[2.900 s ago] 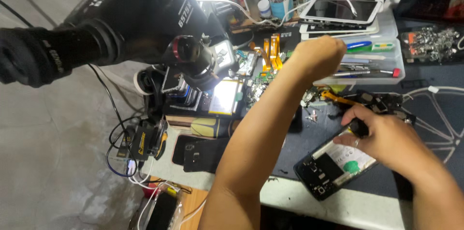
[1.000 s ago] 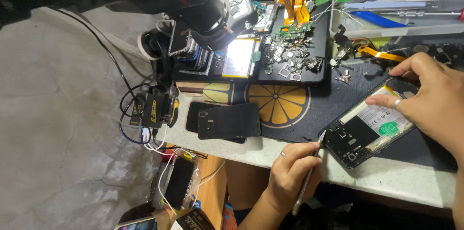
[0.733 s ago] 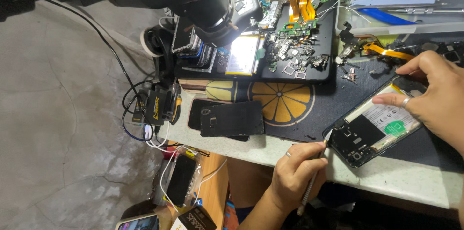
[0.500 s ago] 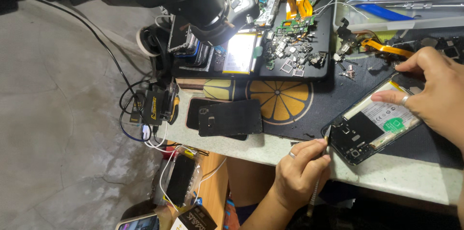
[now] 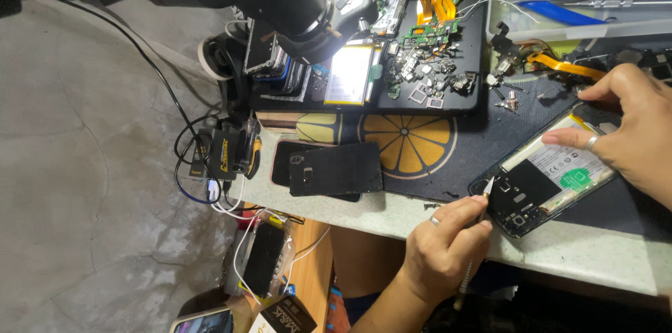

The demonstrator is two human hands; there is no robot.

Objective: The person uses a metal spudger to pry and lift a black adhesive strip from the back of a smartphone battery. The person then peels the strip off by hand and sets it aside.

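Right hand (image 5: pixel 633 126) cut off, tool (image 5: pixel 476 235) tip against opened phone (image 5: pixel 549 179)

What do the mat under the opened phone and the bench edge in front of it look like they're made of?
The mat looks like soft rubber or silicone: matte black, lying flat, with an orange slice printed on it. The bench edge looks like stone or terrazzo: pale, speckled, smooth and hard, though a laminate could look alike. The opened phone lies on the mat, steadied by the right hand.

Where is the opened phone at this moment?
In the head view, the opened phone lies at the right on the dark mat, between the left hand and right hand.
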